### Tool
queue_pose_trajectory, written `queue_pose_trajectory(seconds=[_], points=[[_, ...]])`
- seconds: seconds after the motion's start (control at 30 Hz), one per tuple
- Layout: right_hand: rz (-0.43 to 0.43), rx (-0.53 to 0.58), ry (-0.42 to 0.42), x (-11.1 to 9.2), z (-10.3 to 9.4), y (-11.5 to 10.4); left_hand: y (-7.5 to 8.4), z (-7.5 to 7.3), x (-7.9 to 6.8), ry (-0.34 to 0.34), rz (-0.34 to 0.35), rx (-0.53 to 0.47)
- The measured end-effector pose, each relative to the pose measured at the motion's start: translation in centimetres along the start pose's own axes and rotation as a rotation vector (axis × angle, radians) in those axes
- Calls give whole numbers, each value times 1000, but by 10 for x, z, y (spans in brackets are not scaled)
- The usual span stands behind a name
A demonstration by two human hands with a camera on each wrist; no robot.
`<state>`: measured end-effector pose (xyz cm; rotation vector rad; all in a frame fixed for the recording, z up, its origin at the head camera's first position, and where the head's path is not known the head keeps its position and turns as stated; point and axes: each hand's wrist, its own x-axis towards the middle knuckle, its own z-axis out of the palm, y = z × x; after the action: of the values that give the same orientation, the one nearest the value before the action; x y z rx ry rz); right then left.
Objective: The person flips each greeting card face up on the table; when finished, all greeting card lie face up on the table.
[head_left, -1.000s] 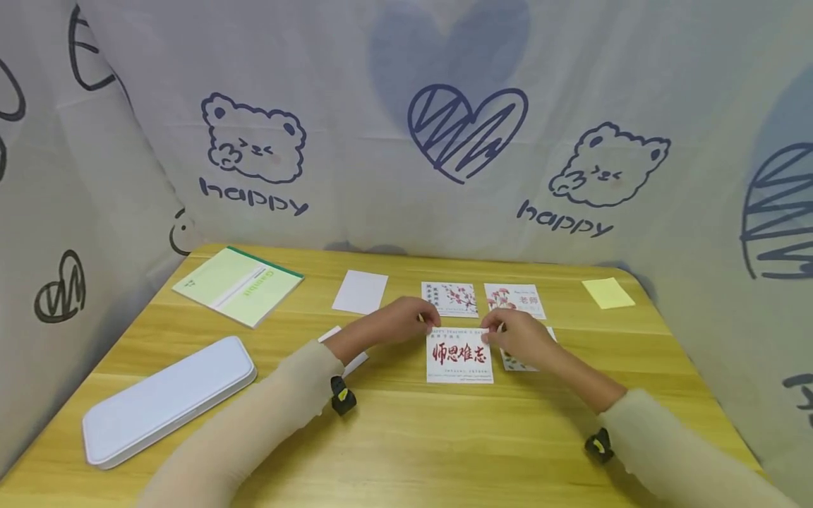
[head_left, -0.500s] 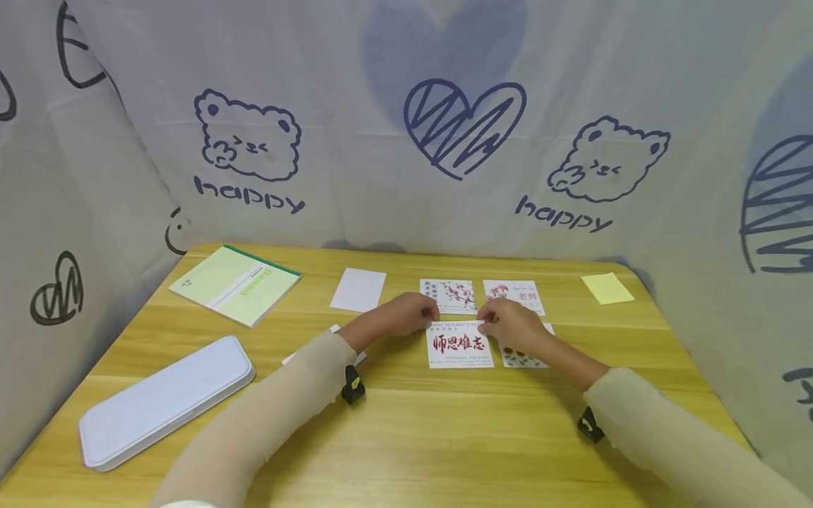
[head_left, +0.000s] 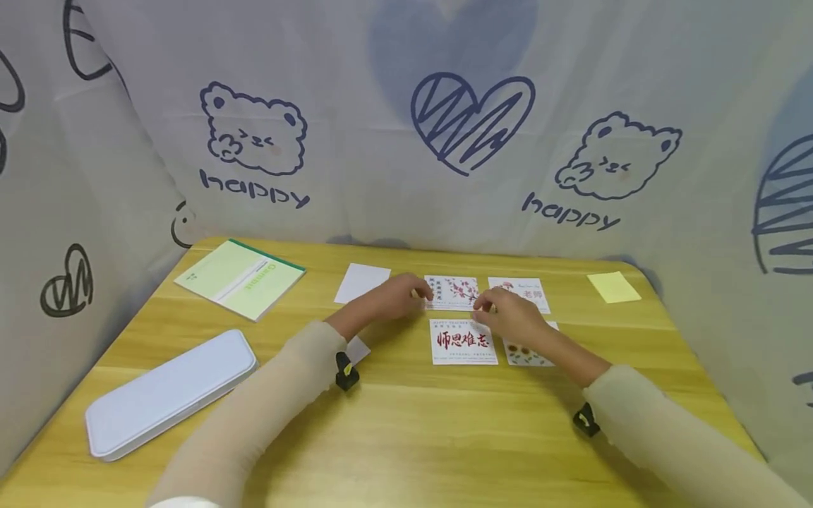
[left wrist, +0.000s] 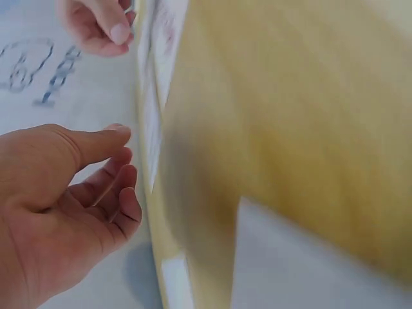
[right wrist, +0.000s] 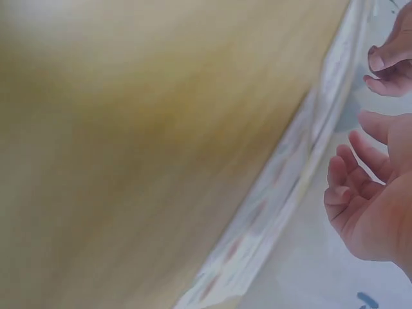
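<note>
A white card with red writing (head_left: 464, 342) lies flat on the table in the head view. Just behind it is a card with red blossoms (head_left: 454, 288); my left hand (head_left: 401, 296) hovers at its left edge. My right hand (head_left: 513, 316) hangs by its lower right corner, overlapping the card with pink flowers (head_left: 530, 295). A sunflower card (head_left: 528, 355) is partly covered by the right hand and forearm. Both wrist views show loosely curled fingers with nothing between them, the left hand (left wrist: 64, 199) and the right hand (right wrist: 376, 199) raised above the tabletop.
A blank white sheet (head_left: 360, 279) lies behind the left forearm; another white paper (head_left: 358, 350) is mostly hidden beneath it. Left of them are a green-edged notebook (head_left: 241, 279) and a long white case (head_left: 171, 395). A yellow note (head_left: 614, 287) lies far right, before a printed curtain (head_left: 356, 169).
Both hands have let go of the red-writing card's upper corners and moved away from me to the blossom card. The red-writing card first slid slightly back, and now lies flat.
</note>
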<state>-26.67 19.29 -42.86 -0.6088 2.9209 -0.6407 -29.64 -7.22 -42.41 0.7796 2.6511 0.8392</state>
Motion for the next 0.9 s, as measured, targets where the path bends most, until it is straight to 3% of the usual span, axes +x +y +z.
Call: queue_pose_trajectory(seconds=[0.13,0.3,0.5,0.7,0.9], points=[[-22,79,17,19,-1,-14,-19,-24,-5,38,-21,27],[-35,182,-13,51,5,-37,-57,-47,-11,83,-34,69],[-51,301,-74,87,17,-57,-95,-71,-24,114,-203,31],[-19,329,-76,114,39,-70,-122,-81,-32,133,-268,-16],[-30,294,-99,132,50,-84,-130,-85,-34,100,-291,-24]])
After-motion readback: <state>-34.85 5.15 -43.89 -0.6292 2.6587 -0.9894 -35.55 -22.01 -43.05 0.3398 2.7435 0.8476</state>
